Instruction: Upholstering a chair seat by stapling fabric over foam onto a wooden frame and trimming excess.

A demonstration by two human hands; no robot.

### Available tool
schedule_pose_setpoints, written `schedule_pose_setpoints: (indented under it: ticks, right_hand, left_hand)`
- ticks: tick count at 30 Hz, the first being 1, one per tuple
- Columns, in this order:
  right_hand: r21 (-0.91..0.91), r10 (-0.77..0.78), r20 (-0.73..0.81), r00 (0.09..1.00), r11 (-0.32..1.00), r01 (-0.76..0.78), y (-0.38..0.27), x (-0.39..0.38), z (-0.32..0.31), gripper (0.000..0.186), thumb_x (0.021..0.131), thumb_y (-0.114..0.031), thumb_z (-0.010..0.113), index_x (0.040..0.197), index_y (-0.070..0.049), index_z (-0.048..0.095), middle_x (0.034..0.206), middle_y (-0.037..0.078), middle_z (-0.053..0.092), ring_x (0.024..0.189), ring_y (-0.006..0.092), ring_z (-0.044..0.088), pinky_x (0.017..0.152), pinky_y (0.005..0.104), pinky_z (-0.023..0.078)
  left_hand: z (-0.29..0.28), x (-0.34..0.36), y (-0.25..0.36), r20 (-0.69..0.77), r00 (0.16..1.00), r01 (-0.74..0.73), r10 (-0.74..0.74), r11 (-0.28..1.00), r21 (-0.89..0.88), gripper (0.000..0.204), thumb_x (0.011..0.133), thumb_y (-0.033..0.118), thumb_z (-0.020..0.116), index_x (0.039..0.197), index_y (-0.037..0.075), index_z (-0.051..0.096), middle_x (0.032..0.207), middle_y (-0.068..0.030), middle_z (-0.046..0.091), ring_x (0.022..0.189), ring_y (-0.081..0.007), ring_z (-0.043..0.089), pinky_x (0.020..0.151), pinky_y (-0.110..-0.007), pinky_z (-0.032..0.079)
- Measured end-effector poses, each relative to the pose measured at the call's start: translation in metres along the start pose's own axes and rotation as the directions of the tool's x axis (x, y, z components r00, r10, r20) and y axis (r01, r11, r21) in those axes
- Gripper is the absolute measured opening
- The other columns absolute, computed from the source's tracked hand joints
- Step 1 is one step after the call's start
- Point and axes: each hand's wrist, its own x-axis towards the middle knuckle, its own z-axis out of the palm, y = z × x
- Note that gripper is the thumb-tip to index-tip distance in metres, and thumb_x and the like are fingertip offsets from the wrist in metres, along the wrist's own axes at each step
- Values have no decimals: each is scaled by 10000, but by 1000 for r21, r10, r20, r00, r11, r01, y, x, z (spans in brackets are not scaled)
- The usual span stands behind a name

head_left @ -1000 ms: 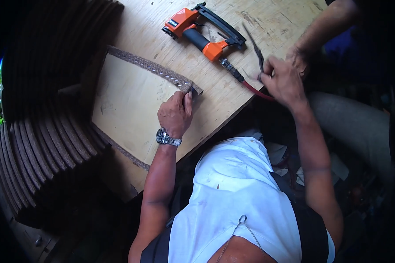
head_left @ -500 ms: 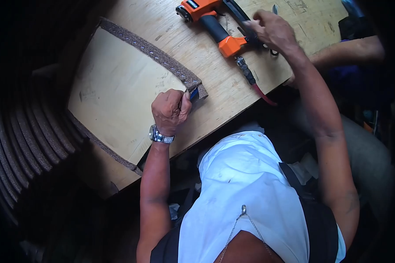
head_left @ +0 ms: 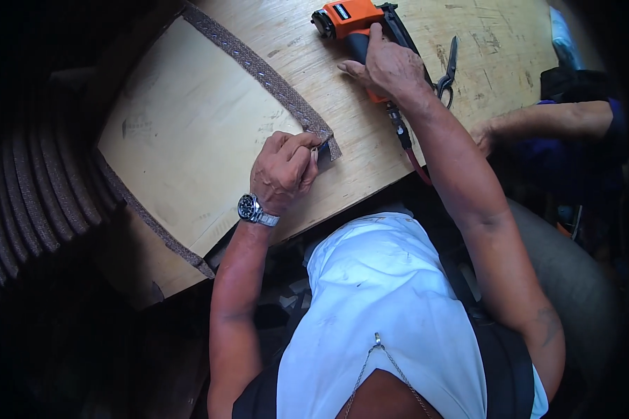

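A wooden panel (head_left: 182, 112) lies on the table, brown woven fabric (head_left: 248, 66) folded over its edges and a row of staples along the far strip. At the panel's near right corner, my left hand (head_left: 284, 171) is closed, pinching the fabric's folded end. A small blue bit shows by its fingertips; what it is I cannot tell. My right hand (head_left: 396, 70) is over the handle of an orange and black staple gun (head_left: 356, 15), thumb and forefinger spread apart; its other fingers are partly hidden. A red air hose (head_left: 416, 166) runs from the gun's base.
Black-handled scissors (head_left: 448, 73) lie right of the staple gun on the wooden table (head_left: 496, 52). Another person's forearm (head_left: 555, 120) rests at the table's right edge. Stacked brown fabric-covered pieces (head_left: 45, 188) stand at the left. The table's near edge runs diagonally before me.
My right hand has moved left and nearer, from beside the gun's far end to over its handle. The scissors now show fully. My left hand keeps its pinch at the corner.
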Motion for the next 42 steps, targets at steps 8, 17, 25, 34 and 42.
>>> schedule_pose_setpoints:
  ticks: [8,17,25,34,42]
  right_hand:
    - [304,-20,17,1000,953,14,15,-10,-17,619,900,-343,630,1343,38,429,1029,274,673,952,391,692,846,497,523]
    - [761,-408,236,882,642,94,56,-186,-55,249,813,-37,695,1061,-21,671,936,86,668,804,203,642,750,350,505]
    - [700,-528,58,847,626,343,41,-192,-23,259,783,-193,852,954,-47,723,817,105,741,730,233,748,674,318,571]
    - [724,-504,66,861,618,306,31,-181,-33,272,781,-205,861,963,-61,718,835,101,746,741,271,746,685,331,579]
    - [677,-479,63,876,665,315,23,-181,-23,209,794,-171,822,959,-85,726,807,128,726,722,292,734,677,360,576]
  left_hand:
    - [2,-2,-5,9,996,83,-83,997,2,109,793,2,696,835,47,607,954,-47,690,791,-243,610,729,-351,538]
    - [6,-4,-6,-119,981,161,-154,986,51,105,812,26,707,848,48,611,946,-44,672,826,-235,610,734,-358,542]
    - [9,-2,-1,-166,950,286,-264,950,124,106,851,49,709,853,46,604,968,-40,657,849,-238,607,732,-348,541]
    - [3,-1,-4,-139,942,309,-305,951,4,114,857,61,715,874,38,605,978,-58,652,874,-252,614,738,-357,543]
    - [7,-2,-4,-157,935,325,-319,946,14,124,860,74,721,888,45,604,968,-58,652,857,-255,608,733,-361,540]
